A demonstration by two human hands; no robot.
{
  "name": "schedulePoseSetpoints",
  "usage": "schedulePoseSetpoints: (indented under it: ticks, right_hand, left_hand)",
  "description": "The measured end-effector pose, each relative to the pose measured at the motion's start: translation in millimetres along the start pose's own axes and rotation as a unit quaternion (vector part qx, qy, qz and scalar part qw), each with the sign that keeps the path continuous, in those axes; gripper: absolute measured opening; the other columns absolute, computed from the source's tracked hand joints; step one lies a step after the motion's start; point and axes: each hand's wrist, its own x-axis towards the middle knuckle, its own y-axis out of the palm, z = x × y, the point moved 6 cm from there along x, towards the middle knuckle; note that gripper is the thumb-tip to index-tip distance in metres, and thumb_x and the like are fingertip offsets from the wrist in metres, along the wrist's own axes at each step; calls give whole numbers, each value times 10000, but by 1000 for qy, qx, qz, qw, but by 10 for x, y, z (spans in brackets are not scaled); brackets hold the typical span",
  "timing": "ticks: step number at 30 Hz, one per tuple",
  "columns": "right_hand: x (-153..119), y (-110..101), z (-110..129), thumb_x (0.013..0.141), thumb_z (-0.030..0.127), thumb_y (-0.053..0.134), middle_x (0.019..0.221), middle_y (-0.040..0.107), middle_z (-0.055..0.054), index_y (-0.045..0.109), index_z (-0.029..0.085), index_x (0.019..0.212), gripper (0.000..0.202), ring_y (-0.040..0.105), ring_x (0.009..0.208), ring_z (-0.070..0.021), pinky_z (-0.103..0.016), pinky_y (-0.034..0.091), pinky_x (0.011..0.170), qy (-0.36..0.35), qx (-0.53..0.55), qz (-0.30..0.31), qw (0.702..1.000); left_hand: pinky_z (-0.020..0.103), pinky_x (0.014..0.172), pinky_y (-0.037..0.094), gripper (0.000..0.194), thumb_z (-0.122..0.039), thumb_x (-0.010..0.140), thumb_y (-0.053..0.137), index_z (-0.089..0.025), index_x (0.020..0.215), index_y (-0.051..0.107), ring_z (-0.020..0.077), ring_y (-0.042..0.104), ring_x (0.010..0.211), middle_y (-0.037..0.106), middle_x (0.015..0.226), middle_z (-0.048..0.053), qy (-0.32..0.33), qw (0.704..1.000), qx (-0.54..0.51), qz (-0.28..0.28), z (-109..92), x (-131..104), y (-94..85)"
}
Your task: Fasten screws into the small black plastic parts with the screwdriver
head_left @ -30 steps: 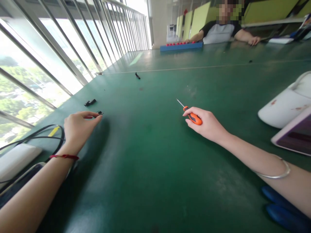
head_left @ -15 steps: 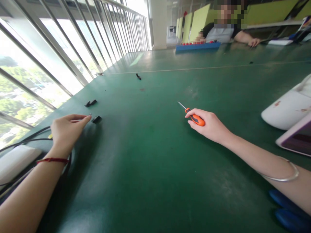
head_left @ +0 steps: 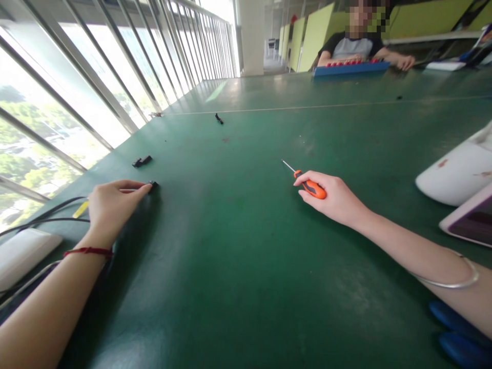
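My left hand (head_left: 115, 207) is at the left of the green table (head_left: 238, 256), its thumb and fingertips pinched at a small black part (head_left: 154, 185). Those fingertips cover some of the part. Just beyond it lies another black piece (head_left: 142, 161), and a third small black piece (head_left: 219, 119) is farther back. On the right, my right hand (head_left: 326, 197) is closed around the orange and black handle of a screwdriver (head_left: 313, 188). The thin metal shaft points away to the upper left, with its tip over the table.
A white box (head_left: 28, 256) and black cables are at the left edge, beside a metal railing (head_left: 126, 56). At right stand a white object (head_left: 457, 166) and a pink-edged device (head_left: 471, 218). Across the table a person sits behind a blue tray (head_left: 351, 68) with red items.
My left hand has moved slightly right, and its fingertips have come onto the black part. The blue tray across the table has shifted right. My right hand is nearly still.
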Motion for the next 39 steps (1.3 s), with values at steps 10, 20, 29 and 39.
schedulePoseSetpoints:
  ticks: [10,20,29,39]
  right_hand:
    - [-5,7,5,745,235,559,989,669,-40,616,214,886,154,626,785,-185,-330,465,717,-4,2,-2,1000]
    - [-17,-76,10,773,249,547,899,673,-35,616,195,880,138,611,736,-160,-293,458,696,0,10,-49,999]
    - [-138,-289,115,758,243,567,768,639,-13,523,232,845,98,603,677,-154,-283,471,624,5,77,-202,976]
    - [-444,-545,422,771,245,578,687,579,4,526,271,739,67,539,588,-142,-325,438,551,-102,21,-317,943]
  left_hand:
    - [239,592,396,431,-504,681,613,-199,971,701,199,605,750,697,799,14,38,999,22,-1,-101,-25,33]
    - [269,711,485,143,-264,756,589,-221,825,706,157,615,769,684,851,10,457,855,-156,190,-2142,-1322,806]
    - [249,682,493,110,-269,759,616,-180,780,677,132,605,737,655,824,21,461,816,-254,237,-2207,-1311,1110]
    - [288,751,484,80,-215,756,595,-185,805,650,161,601,803,663,831,14,465,836,-224,186,-2151,-1177,1067]
